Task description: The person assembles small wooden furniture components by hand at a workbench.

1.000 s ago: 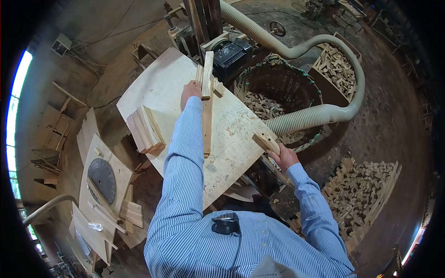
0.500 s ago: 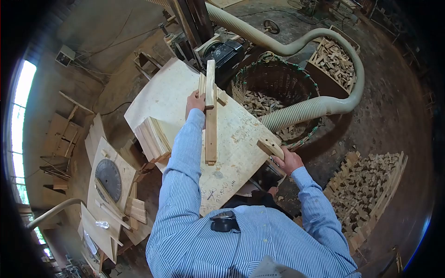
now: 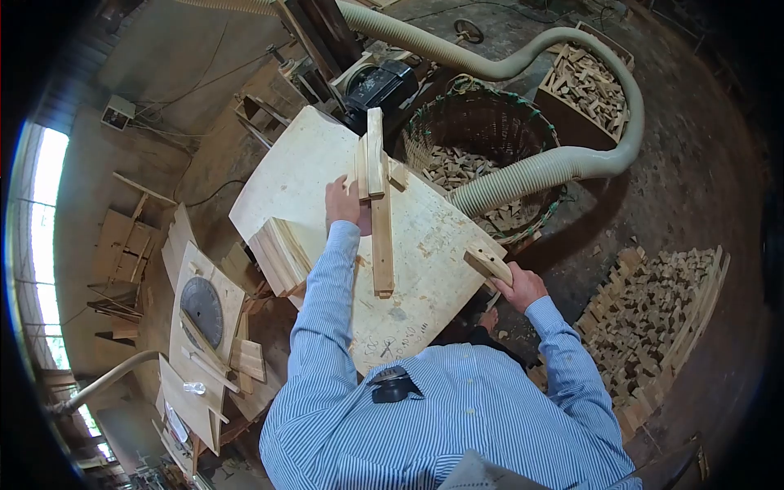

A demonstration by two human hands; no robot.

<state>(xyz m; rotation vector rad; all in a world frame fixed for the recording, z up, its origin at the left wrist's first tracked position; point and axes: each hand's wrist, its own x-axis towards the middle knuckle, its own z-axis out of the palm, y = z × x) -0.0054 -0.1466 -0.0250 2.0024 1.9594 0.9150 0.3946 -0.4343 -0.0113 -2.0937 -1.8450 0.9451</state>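
My left hand (image 3: 342,202) lies on the pale worktable (image 3: 433,245), its fingers loosely apart beside a short wooden strip (image 3: 362,167). That strip lies along an upright-looking wooden fence piece (image 3: 375,151), above a longer brown wooden bar (image 3: 382,253). A small wood block (image 3: 398,175) sits just right of the fence piece. At the table's right edge, my right hand (image 3: 523,287) is closed around the end of a wooden block with dark holes (image 3: 487,263). A stack of wooden strips (image 3: 282,255) stands left of my left forearm.
A black motor (image 3: 382,86) stands behind the table. Beyond the right edge are a wicker basket (image 3: 416,135) of offcuts and a thick ribbed hose (image 3: 531,180). Many small blocks are piled (image 3: 653,318) on the floor at right. A round saw blade (image 3: 202,312) lies on boards at left.
My left hand has loosened from the wooden strip and drawn slightly back toward me. The right hand keeps its hold on the wooden block. The whole view has shifted slightly.
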